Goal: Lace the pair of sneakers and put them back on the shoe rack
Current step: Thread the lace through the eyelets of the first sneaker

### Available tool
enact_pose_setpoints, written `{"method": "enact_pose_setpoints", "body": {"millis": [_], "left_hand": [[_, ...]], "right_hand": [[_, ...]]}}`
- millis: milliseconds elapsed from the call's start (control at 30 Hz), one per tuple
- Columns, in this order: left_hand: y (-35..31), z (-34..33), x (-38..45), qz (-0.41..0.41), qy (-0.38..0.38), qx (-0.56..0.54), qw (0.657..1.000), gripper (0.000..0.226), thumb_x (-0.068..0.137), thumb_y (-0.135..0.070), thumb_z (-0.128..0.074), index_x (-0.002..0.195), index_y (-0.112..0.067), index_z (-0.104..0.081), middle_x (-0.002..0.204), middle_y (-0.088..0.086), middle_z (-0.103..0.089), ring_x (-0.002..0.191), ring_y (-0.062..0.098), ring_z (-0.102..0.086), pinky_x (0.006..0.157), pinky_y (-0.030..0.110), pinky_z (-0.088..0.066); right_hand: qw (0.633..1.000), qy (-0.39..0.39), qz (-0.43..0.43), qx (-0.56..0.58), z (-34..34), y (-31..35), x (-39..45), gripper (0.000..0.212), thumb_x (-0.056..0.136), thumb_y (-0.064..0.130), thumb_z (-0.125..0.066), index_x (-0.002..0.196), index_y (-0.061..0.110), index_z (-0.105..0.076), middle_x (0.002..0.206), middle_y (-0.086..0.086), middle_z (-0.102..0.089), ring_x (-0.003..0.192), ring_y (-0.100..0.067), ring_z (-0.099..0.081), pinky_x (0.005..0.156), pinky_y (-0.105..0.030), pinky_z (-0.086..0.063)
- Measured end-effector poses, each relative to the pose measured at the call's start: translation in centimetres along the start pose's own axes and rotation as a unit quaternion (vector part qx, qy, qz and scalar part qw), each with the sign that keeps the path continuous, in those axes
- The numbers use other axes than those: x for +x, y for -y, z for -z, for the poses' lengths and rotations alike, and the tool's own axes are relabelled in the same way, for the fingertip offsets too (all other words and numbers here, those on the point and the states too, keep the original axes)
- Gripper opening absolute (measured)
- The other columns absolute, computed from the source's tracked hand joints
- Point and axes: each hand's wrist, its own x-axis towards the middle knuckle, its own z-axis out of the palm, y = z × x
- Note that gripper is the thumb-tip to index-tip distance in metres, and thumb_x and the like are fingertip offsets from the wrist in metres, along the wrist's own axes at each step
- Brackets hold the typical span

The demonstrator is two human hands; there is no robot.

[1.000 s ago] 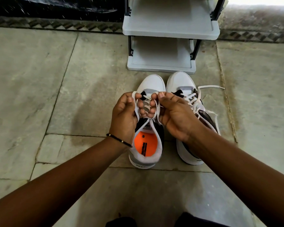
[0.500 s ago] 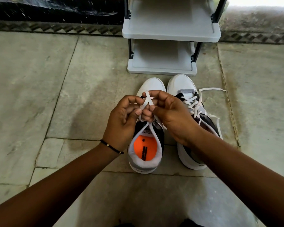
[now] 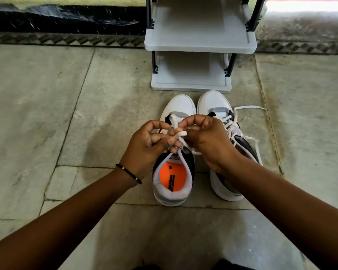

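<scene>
With my left hand [image 3: 144, 147] and right hand [image 3: 207, 141] both pinching the white lace [image 3: 179, 134] over the left sneaker [image 3: 176, 152], just near of the shoe rack [image 3: 200, 40], a slipped loop could undo the knot.

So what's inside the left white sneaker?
Inside the white sneaker with grey and black panels an orange insole with black print shows at the heel. Further forward, the left hand, right hand and white lace cover it.

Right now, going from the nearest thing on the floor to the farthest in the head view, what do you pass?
Sneaker with the orange insole → both hands, left hand and right hand, pinching its white lace → grey shoe rack → dark wall base.
</scene>
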Motion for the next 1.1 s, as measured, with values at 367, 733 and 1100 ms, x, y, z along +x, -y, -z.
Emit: {"method": "enact_pose_setpoints", "body": {"millis": [367, 733, 1100], "left_hand": [[0.2, 0.3, 0.4, -0.001, -0.037, 0.085, 0.996, 0.011, 0.081, -0.007, -0.063, 0.083, -0.016, -0.057, 0.06, -0.01, -0.073, 0.058, 0.006, -0.068, 0.057, 0.018, -0.053], [-0.5, 0.0, -0.1, -0.024, -0.009, 0.137, 0.99, 0.019, 0.093, -0.008, -0.046, 0.078, -0.02, -0.049, 0.072, -0.002, -0.07, 0.063, 0.006, -0.069, 0.066, 0.021, -0.056], [-0.6, 0.3, -0.2, 0.015, 0.051, 0.074, 0.996, 0.025, 0.088, 0.002, -0.051, 0.095, -0.022, -0.049, 0.067, -0.011, -0.074, 0.068, 0.002, -0.068, 0.067, 0.013, -0.053]], "right_hand": [[0.944, 0.137, 0.111, -0.278, 1.2, 0.7, 0.0, 0.02, 0.078, -0.001, -0.065, 0.092, 0.012, -0.069, 0.084, -0.012, -0.073, 0.083, -0.023, -0.07, 0.079, -0.036, -0.057], [0.951, 0.033, 0.146, -0.272, 1.6, -0.3, -0.1, 0.006, 0.079, 0.006, -0.068, 0.078, 0.011, -0.069, 0.074, -0.003, -0.072, 0.067, -0.015, -0.067, 0.068, -0.035, -0.056], [0.969, 0.046, 0.105, -0.22, 1.2, -0.5, -0.6, 0.01, 0.082, 0.0, -0.064, 0.081, 0.007, -0.071, 0.07, -0.005, -0.069, 0.057, 0.001, -0.06, 0.057, -0.014, -0.045]]}}
